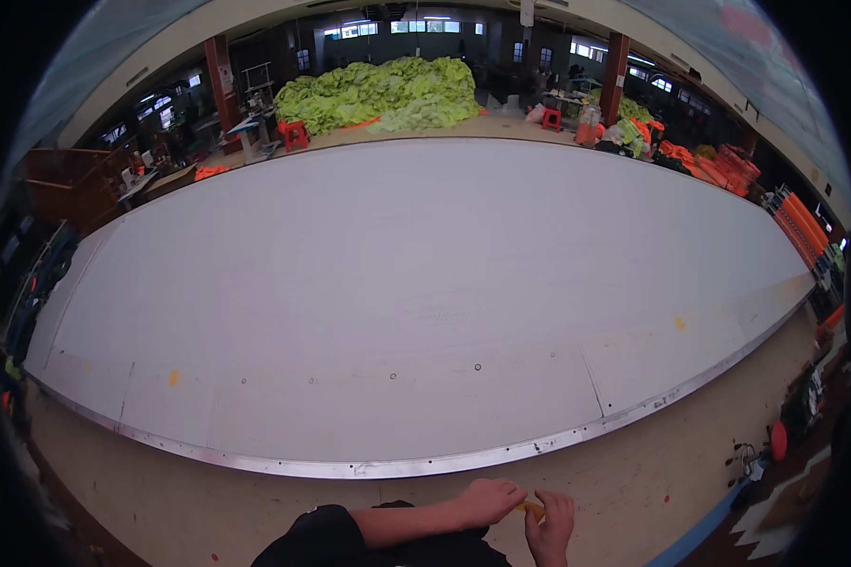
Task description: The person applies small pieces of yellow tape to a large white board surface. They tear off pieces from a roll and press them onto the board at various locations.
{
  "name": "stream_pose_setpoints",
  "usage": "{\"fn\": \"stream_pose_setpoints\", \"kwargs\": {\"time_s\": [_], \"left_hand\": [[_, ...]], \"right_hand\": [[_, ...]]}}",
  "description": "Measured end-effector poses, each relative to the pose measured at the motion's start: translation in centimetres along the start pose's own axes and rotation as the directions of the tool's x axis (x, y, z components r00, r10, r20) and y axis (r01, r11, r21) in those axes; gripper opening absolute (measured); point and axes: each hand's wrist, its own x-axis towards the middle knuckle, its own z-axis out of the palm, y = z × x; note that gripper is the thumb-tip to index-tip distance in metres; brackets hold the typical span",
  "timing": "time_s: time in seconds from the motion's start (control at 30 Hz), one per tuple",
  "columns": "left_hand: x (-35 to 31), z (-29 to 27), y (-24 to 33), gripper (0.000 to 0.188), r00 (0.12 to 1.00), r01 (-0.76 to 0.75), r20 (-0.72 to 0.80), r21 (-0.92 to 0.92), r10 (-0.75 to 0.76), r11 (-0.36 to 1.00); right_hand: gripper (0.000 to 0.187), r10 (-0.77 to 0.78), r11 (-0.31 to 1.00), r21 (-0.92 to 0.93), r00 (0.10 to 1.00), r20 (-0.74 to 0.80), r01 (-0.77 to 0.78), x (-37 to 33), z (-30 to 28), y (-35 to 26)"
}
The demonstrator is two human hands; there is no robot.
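Note:
In front of my body, below the near edge of a long white table (425, 246), my two hands are close together. My left hand (490, 502) reaches across to the right from a black sleeve, its fingers bent and closed. My right hand (551, 531) is beside it with curled fingers. Between them shows a small yellow thing (531, 510), which both hands seem to grip. It is mostly covered by the fingers, and I cannot make out its kind.
A metal strip (378, 468) edges the table; yellow marks (174, 378) lie on its top. Beyond stand a large yellow-green fabric heap (388, 94) and red stools (293, 134). Orange rolls (800, 227) are at the right end, a brown bin (66, 184) at far left.

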Motion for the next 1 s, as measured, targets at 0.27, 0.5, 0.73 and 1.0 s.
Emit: {"fn": "stream_pose_setpoints", "kwargs": {"time_s": [0.27,0.5,0.73,1.0], "left_hand": [[8.6,2.8,1.3,0.019,0.992,0.122,-0.043,0.042,-0.12,0.992],[14.8,2.2,-1.2,0.018,0.974,0.219,-0.069,0.025,-0.216,0.975],[23.4,3.1,-3.5,0.018,0.985,0.074,-0.155,0.007,-0.072,0.997],[28.8,2.8,-5.2,0.019,0.973,0.1,-0.216,0.097,-0.077,0.99]], "right_hand": [[0.014,-0.048,0.992,0.114,0.999,-0.008,0.049,5.9,-2.0,8.0],[0.013,-0.06,0.994,0.094,0.998,0.005,0.06,11.2,-0.3,12.8],[0.012,-0.027,0.999,0.023,0.999,-0.039,0.028,17.9,-2.4,17.6],[0.016,0.574,0.571,0.483,0.743,0.344,-0.664,22.6,-0.1,23.0]]}}
